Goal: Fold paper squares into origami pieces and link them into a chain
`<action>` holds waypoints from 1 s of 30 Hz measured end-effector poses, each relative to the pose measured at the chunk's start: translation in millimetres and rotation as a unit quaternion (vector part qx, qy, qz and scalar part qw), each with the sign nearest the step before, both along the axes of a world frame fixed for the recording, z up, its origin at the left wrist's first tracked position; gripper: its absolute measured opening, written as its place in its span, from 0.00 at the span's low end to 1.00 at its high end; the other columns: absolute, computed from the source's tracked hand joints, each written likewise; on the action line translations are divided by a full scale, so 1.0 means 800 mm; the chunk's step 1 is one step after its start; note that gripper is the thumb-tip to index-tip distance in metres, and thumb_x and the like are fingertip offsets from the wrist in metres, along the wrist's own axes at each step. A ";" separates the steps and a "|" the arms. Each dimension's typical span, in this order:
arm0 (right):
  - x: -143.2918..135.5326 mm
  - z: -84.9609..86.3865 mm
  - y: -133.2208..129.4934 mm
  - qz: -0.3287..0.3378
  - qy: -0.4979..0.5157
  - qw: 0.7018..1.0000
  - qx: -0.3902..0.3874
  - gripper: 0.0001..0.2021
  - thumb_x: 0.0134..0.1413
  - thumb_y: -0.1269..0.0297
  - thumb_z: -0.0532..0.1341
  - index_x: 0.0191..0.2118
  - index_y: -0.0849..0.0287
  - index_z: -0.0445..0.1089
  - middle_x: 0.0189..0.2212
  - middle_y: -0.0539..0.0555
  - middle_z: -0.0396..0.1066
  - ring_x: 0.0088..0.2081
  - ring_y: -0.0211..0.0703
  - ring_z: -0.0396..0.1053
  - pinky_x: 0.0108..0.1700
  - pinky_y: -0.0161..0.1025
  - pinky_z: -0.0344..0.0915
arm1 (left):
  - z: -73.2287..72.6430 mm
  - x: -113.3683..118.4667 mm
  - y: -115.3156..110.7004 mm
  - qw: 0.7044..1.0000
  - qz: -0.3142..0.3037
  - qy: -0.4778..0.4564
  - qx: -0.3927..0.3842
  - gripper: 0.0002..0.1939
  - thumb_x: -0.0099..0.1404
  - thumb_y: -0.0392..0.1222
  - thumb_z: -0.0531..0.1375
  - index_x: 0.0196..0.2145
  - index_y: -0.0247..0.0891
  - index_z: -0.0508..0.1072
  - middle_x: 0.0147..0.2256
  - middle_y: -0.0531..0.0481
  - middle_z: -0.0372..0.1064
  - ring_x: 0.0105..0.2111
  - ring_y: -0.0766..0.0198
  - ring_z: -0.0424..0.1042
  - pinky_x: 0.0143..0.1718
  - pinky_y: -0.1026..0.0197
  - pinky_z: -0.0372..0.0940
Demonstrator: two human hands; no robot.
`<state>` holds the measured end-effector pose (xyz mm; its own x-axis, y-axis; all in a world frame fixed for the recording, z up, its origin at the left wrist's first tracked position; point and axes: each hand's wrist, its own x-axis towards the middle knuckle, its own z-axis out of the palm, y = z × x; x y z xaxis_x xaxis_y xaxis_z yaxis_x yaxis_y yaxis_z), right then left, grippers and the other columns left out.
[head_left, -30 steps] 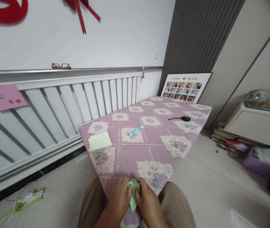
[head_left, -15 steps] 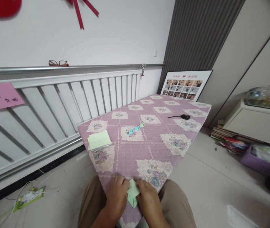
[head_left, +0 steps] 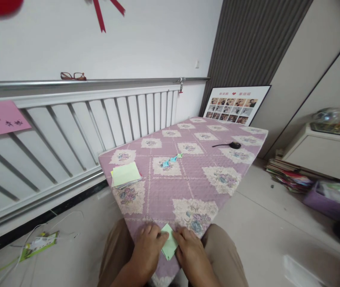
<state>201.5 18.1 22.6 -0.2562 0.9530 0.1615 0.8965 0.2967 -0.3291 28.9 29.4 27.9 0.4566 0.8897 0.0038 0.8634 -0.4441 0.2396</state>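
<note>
A light-green folded paper (head_left: 170, 246), now a narrow diamond, lies on the near corner of the cloth-covered table between my hands. My left hand (head_left: 147, 249) has its fingers curled at the paper's left edge, the thumb pressing on its face. At the right edge, my right hand (head_left: 193, 252) grips the paper with bent fingers. Farther off on the cloth sit small folded paper pieces, two blue (head_left: 166, 164) and one green (head_left: 179, 155), in a slanting row. A stack of coloured paper sheets (head_left: 125, 174), pale green on top, rests at the table's left side.
A black tape-like roll (head_left: 234, 145) with a strip sticking out lies toward the table's far right. The white radiator (head_left: 134, 115) runs along the left edge. A power strip (head_left: 40, 245) with cables is on the floor at left, a purple bin (head_left: 322, 203) at right.
The green paper has gone from a partly opened shape with a raised flap to a flatter, closed diamond. My left thumb has moved onto its face. The view has shifted slightly.
</note>
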 end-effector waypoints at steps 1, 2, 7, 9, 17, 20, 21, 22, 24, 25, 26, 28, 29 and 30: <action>0.001 -0.002 -0.002 0.000 -0.006 1.000 0.004 0.20 0.50 0.80 0.53 0.46 0.54 0.72 0.40 0.56 0.71 0.42 0.47 0.66 0.45 0.41 0.61 | -0.001 -0.001 -0.002 1.000 -0.005 0.005 -0.004 0.17 0.69 0.38 0.52 0.53 0.52 0.66 0.44 0.49 0.66 0.43 0.56 0.62 0.43 0.55 0.55; 0.003 -0.004 -0.005 0.000 -0.011 1.000 0.008 0.21 0.51 0.80 0.53 0.47 0.54 0.72 0.41 0.56 0.71 0.43 0.48 0.66 0.45 0.41 0.61 | -0.004 -0.003 -0.004 1.000 -0.010 0.009 -0.005 0.17 0.69 0.38 0.52 0.53 0.53 0.66 0.45 0.48 0.65 0.44 0.55 0.62 0.43 0.54 0.55; 0.011 -0.003 -0.010 -0.007 -0.004 1.000 0.027 0.24 0.51 0.81 0.53 0.49 0.51 0.70 0.45 0.54 0.71 0.45 0.48 0.66 0.45 0.42 0.61 | -0.014 -0.005 -0.015 1.000 -0.017 0.024 0.010 0.18 0.69 0.39 0.51 0.55 0.53 0.64 0.52 0.45 0.61 0.49 0.50 0.59 0.46 0.50 0.55; 0.010 0.004 -0.006 -0.010 0.016 0.999 0.035 0.21 0.52 0.80 0.53 0.48 0.52 0.70 0.45 0.55 0.72 0.45 0.48 0.66 0.46 0.43 0.61 | -0.014 -0.004 -0.018 0.999 -0.017 0.029 0.011 0.19 0.69 0.40 0.51 0.56 0.53 0.64 0.53 0.44 0.61 0.49 0.49 0.58 0.47 0.48 0.55; -0.016 0.002 0.018 0.014 0.028 0.999 0.042 0.12 0.55 0.73 0.57 0.43 0.52 0.72 0.41 0.52 0.72 0.42 0.45 0.66 0.45 0.43 0.59 | -0.015 -0.009 -0.021 1.000 -0.009 0.005 0.006 0.19 0.69 0.37 0.51 0.55 0.51 0.66 0.54 0.47 0.63 0.51 0.50 0.59 0.51 0.47 0.55; -0.012 -0.004 0.021 0.023 0.039 0.998 0.041 0.15 0.55 0.74 0.57 0.45 0.51 0.71 0.43 0.52 0.71 0.44 0.45 0.65 0.46 0.43 0.58 | -0.019 -0.017 -0.023 1.000 0.003 -0.021 -0.014 0.20 0.68 0.34 0.50 0.56 0.48 0.65 0.55 0.48 0.63 0.53 0.53 0.58 0.53 0.50 0.54; -0.011 -0.004 0.021 0.027 0.045 0.998 0.043 0.15 0.55 0.75 0.57 0.46 0.51 0.71 0.43 0.52 0.71 0.44 0.45 0.65 0.46 0.43 0.59 | -0.020 -0.019 -0.024 0.999 0.007 -0.027 -0.017 0.21 0.68 0.33 0.49 0.56 0.48 0.65 0.56 0.49 0.63 0.54 0.53 0.58 0.54 0.50 0.53; -0.009 -0.002 0.020 0.031 0.051 0.997 0.046 0.15 0.55 0.75 0.57 0.46 0.52 0.71 0.43 0.53 0.71 0.45 0.45 0.65 0.46 0.43 0.59 | -0.020 -0.021 -0.025 0.999 0.008 -0.030 -0.019 0.22 0.68 0.32 0.49 0.56 0.47 0.65 0.57 0.49 0.62 0.55 0.54 0.57 0.54 0.51 0.52; -0.007 0.004 0.018 0.037 0.065 0.995 0.060 0.14 0.55 0.74 0.56 0.45 0.53 0.71 0.42 0.54 0.71 0.44 0.45 0.66 0.46 0.42 0.60 | -0.020 -0.023 -0.027 0.999 0.009 -0.032 -0.022 0.23 0.67 0.31 0.48 0.56 0.48 0.65 0.58 0.50 0.61 0.55 0.54 0.56 0.55 0.51 0.51; -0.007 0.007 0.016 0.040 0.073 0.994 0.065 0.13 0.56 0.74 0.56 0.44 0.53 0.72 0.41 0.54 0.72 0.44 0.45 0.66 0.46 0.42 0.60 | -0.019 -0.024 -0.027 0.999 0.008 -0.033 -0.024 0.24 0.67 0.30 0.48 0.56 0.48 0.65 0.58 0.50 0.61 0.56 0.55 0.56 0.55 0.51 0.51; -0.006 0.010 0.013 0.047 0.082 0.994 0.063 0.12 0.56 0.73 0.56 0.43 0.54 0.72 0.40 0.54 0.72 0.43 0.44 0.66 0.46 0.42 0.60 | -0.017 -0.024 -0.027 0.999 0.005 -0.035 -0.028 0.24 0.66 0.30 0.49 0.57 0.47 0.64 0.58 0.50 0.61 0.56 0.55 0.55 0.56 0.52 0.50; -0.005 0.013 0.008 0.069 0.101 0.992 0.037 0.12 0.55 0.74 0.56 0.41 0.53 0.73 0.38 0.53 0.73 0.42 0.43 0.67 0.46 0.41 0.61 | -0.011 -0.024 -0.026 0.998 0.000 -0.044 -0.040 0.25 0.65 0.30 0.49 0.57 0.46 0.65 0.58 0.50 0.61 0.55 0.55 0.55 0.56 0.52 0.49; -0.003 0.014 0.005 0.081 0.112 0.990 0.015 0.12 0.54 0.74 0.57 0.41 0.52 0.73 0.38 0.52 0.73 0.42 0.43 0.68 0.46 0.41 0.61 | -0.008 -0.025 -0.025 0.998 0.001 -0.052 -0.046 0.25 0.64 0.30 0.49 0.56 0.46 0.66 0.57 0.50 0.62 0.55 0.56 0.56 0.56 0.53 0.49; -0.001 0.014 0.003 0.091 0.123 0.988 -0.007 0.13 0.52 0.74 0.58 0.41 0.52 0.73 0.38 0.51 0.73 0.43 0.43 0.68 0.47 0.41 0.60 | -0.004 -0.025 -0.023 0.997 0.002 -0.064 -0.053 0.25 0.63 0.29 0.49 0.55 0.46 0.67 0.56 0.50 0.62 0.54 0.56 0.57 0.56 0.53 0.50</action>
<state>200.5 20.3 33.6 -0.3786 0.8974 0.2266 0.7208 0.4395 -0.5361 8.8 10.8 25.0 0.4555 0.8896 -0.0320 0.8241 -0.4079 0.3930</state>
